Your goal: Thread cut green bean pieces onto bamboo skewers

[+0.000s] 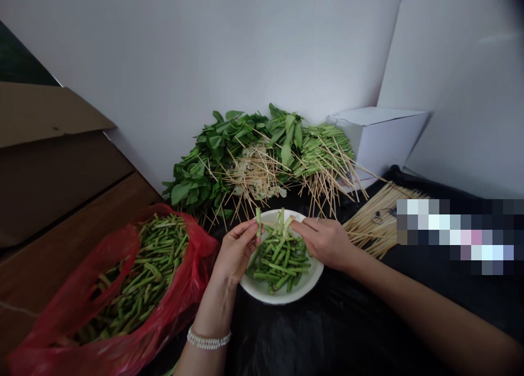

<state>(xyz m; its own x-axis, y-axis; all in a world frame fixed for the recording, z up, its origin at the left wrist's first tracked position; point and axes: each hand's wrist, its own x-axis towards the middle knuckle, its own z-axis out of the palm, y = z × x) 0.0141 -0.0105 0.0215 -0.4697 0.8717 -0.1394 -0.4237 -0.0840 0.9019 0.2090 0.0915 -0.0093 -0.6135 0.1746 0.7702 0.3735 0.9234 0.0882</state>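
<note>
My left hand (238, 249) pinches a short green bean piece (258, 218) upright between thumb and fingertips, above the bowl's left rim. A thin bamboo skewer (268, 224) runs from that piece toward my right hand (328, 242), whose fingers are closed around its other end. Pale green pieces stand close to the right fingertips; whether they are on the skewer I cannot tell. Beneath both hands sits a white bowl (262, 294) holding many cut green bean pieces (282, 267).
At left lies an open red plastic bag (200, 256) of cut beans. Behind the bowl are skewered leafy greens (192, 185), pale skewered pieces (256, 171) and skewered green stalks (325, 144). Loose skewers (376, 215) lie right, near a white box (380, 141). A cardboard box (53, 114) stands left.
</note>
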